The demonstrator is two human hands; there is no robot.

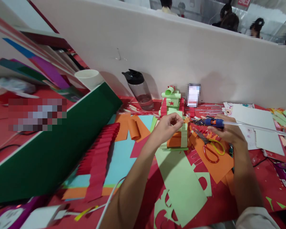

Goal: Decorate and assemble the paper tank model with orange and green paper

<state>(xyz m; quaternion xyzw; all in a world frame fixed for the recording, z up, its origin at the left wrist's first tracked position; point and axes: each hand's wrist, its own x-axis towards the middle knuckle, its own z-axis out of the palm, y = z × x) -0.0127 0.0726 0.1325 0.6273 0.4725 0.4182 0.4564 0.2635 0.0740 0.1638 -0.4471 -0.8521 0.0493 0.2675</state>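
My left hand (169, 124) is pinched closed, its fingertips on a small orange paper star (186, 120). In my right hand (228, 128) is a blue hot glue gun (214, 122), its tip pointing left close to the star. A long clear glue stick (257, 126) runs out of its back. Behind and below my left hand stands a green and orange paper model (173, 140) with a red star on its front. Scissors (212, 146) with red and yellow handles lie open below the glue gun, on orange paper (216, 165).
Light green cut paper (181, 178) covers the front middle. Pleated red paper (100, 159) lies left, beside a dark green board (54, 146). A water bottle (140, 90) and a phone (193, 95) stand by the white partition (157, 47). A white charger (43, 218) trails a cable at front left.
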